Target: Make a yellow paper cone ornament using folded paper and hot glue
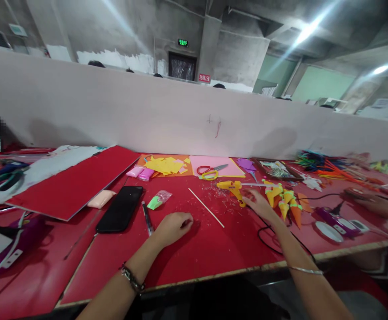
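My left hand point(174, 229) rests on the red tabletop with its fingers curled in; nothing shows in it. Right of it lies a thin wooden stick point(206, 207). At the handle of a yellow glue gun point(231, 186) is my right hand point(259, 205), its fingers partly spread and not wrapped round the handle. A clear glue stick point(258, 184) juts from the back of the gun. Just right of that hand is a cluster of small orange and yellow cones point(283, 201) with green trim. A pen point(147, 218) and a green packet point(158, 200) lie near my left hand.
Behind the gun are scissors point(210, 171) on pink paper and yellow scraps point(163, 165). A black phone point(120, 209) and a red board point(77, 178) lie left. A black cord point(263, 233) loops under my right forearm. Another person's hand point(357, 198) is far right, by a purple power strip point(342, 224).
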`<state>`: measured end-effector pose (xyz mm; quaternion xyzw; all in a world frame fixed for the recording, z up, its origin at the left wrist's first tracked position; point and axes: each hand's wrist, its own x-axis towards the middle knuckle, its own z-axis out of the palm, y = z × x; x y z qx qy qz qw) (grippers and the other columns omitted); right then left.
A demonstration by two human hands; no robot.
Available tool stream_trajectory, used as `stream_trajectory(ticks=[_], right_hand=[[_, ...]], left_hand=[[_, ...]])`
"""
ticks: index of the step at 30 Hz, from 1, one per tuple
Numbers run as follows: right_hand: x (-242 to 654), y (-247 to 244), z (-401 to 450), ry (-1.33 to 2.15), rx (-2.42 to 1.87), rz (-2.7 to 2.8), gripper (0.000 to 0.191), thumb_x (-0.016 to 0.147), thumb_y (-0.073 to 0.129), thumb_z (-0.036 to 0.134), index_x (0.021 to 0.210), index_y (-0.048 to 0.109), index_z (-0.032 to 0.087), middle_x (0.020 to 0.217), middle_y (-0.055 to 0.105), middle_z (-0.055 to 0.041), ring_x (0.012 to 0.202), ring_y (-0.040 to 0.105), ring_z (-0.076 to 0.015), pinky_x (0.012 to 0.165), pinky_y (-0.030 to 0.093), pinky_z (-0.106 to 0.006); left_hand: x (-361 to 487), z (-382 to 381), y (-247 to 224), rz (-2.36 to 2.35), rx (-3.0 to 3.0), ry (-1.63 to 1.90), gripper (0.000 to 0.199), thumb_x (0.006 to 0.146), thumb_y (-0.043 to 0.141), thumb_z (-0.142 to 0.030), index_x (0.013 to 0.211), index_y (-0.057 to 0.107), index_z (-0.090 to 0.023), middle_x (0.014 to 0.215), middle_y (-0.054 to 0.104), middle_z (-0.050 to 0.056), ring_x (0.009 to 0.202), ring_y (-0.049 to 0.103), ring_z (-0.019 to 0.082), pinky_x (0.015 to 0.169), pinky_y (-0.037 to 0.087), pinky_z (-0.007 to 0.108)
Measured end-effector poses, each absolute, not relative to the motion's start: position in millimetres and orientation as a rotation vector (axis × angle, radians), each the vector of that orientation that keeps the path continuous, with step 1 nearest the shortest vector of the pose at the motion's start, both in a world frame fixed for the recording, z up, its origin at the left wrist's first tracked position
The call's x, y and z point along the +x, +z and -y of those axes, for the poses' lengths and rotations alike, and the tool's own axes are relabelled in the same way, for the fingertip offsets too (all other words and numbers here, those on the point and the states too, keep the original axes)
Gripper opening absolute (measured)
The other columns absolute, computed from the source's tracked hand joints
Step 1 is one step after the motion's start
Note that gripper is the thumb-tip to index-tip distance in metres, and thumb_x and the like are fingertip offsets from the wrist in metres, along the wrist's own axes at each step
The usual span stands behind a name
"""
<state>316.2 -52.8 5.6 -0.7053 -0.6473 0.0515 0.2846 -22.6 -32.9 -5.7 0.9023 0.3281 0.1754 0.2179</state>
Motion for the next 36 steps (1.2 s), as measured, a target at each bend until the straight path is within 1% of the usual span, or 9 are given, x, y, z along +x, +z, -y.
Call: stream_trajectory(ticks=[6,12,18,22,25,27,30,33,36], right_hand=[[299.4,-9.9,31.0,0.008,-2.057,1.819,0.033,0.077,0.047,0.033,0.099,0.055,0.009,0.097,0.061,-0.0139,0.089,0.056,-0.0214,0.078,0.041,-0.031],[325.1,-11.4,37.8,-0.09,-2.164,1.733,0.036,0.077,0.047,0.035,0.103,0.054,0.011,0.098,0.061,-0.0143,0.093,0.055,-0.0231,0.08,0.04,-0.032],[359.4,-7.7,60.7,-0.144,-2.336,1.601,0.038,0.079,0.044,0.035,0.105,0.051,0.009,0.101,0.061,-0.0168,0.091,0.057,-0.0245,0.077,0.042,-0.033],[366.4,-5.7,68.4,-0.109,-2.418,1.621,0.031,0.079,0.045,0.035,0.096,0.056,0.011,0.092,0.064,-0.0135,0.084,0.06,-0.0223,0.072,0.043,-0.03],[354.0,8.4,76.4,-0.22,-2.515,1.605,0.035,0.074,0.052,0.036,0.094,0.056,0.007,0.096,0.06,-0.0203,0.091,0.057,-0.0285,0.072,0.043,-0.035],[334.9,24.6,82.1,-0.444,-2.681,1.541,0.037,0.071,0.056,0.035,0.095,0.057,0.007,0.099,0.058,-0.0239,0.095,0.055,-0.034,0.07,0.043,-0.039],[292.4,50.0,77.8,-0.31,-2.535,1.824,0.028,0.077,0.048,0.037,0.091,0.06,0.016,0.093,0.063,-0.0159,0.088,0.059,-0.0282,0.072,0.042,-0.037],[244.7,63.2,44.6,-0.034,-2.155,2.146,0.028,0.079,0.047,0.035,0.102,0.057,0.022,0.104,0.062,-0.008,0.097,0.055,-0.0231,0.08,0.039,-0.032],[207.1,58.1,-8.8,0.055,-2.122,2.134,0.034,0.081,0.046,0.03,0.114,0.049,0.023,0.112,0.057,-0.0059,0.101,0.053,-0.0198,0.08,0.039,-0.027]], left_hand=[[-22.8,34.5,-5.3,-0.923,2.505,0.475,0.018,0.08,0.038,-0.021,0.077,0.055,-0.019,0.073,0.06,0.001,0.064,0.051,0.011,0.058,0.032,0.02],[-21.8,34.5,-6.0,-0.898,2.527,0.481,0.015,0.079,0.04,-0.02,0.075,0.055,-0.019,0.072,0.059,0.0,0.062,0.05,0.011,0.057,0.031,0.02],[-20.5,33.7,-6.9,-0.882,2.557,0.462,0.015,0.079,0.041,-0.021,0.075,0.056,-0.019,0.072,0.06,0.001,0.066,0.053,0.013,0.058,0.031,0.021],[-20.0,33.6,-7.4,-0.88,2.546,0.464,0.015,0.079,0.041,-0.02,0.076,0.056,-0.019,0.075,0.061,0.001,0.069,0.054,0.013,0.061,0.033,0.021],[-19.8,34.3,-6.4,-0.895,2.543,0.454,0.015,0.079,0.042,-0.02,0.076,0.056,-0.019,0.073,0.06,0.001,0.066,0.053,0.013,0.06,0.032,0.021],[-19.6,35.0,-5.8,-0.901,2.548,0.445,0.014,0.078,0.042,-0.019,0.076,0.056,-0.019,0.071,0.06,0.0,0.063,0.052,0.012,0.058,0.031,0.021],[-19.0,35.9,-5.6,-0.909,2.557,0.444,0.013,0.077,0.042,-0.019,0.075,0.055,-0.02,0.069,0.059,0.0,0.061,0.05,0.012,0.055,0.03,0.021],[-18.5,36.1,-6.2,-0.908,2.566,0.462,0.012,0.076,0.042,-0.018,0.075,0.054,-0.02,0.07,0.059,0.0,0.061,0.05,0.012,0.055,0.029,0.021],[-18.4,35.6,-6.5,-0.902,2.57,0.467,0.011,0.076,0.043,-0.018,0.076,0.054,-0.02,0.07,0.06,0.0,0.061,0.05,0.012,0.055,0.029,0.021]])
